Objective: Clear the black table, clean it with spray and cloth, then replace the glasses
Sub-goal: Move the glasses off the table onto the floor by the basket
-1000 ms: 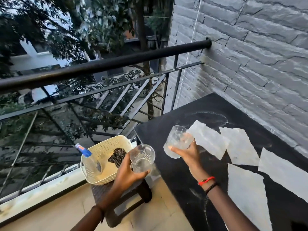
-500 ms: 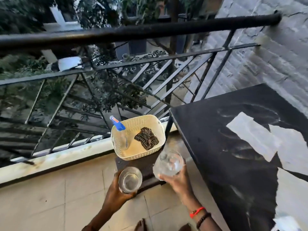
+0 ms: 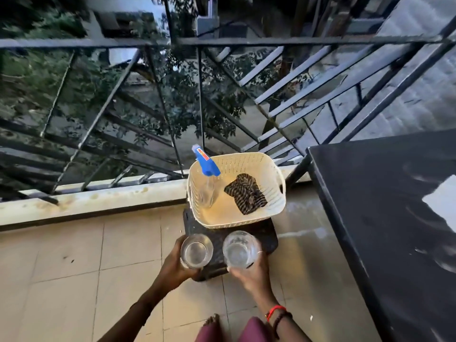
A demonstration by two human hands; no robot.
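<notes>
2 glasses gripped: left hand, right hand.

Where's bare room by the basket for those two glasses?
Stool strip in front of the basket, under left glass and right glass. Basket floor between spray bottle and cloth: tighter. Black table edge beside stool: bare.

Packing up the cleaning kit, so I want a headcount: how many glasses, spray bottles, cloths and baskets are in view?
Glasses: 2 (left glass, right glass)
Spray bottle: 1
Cloth: 1
Basket: 1
Total: 5
</notes>
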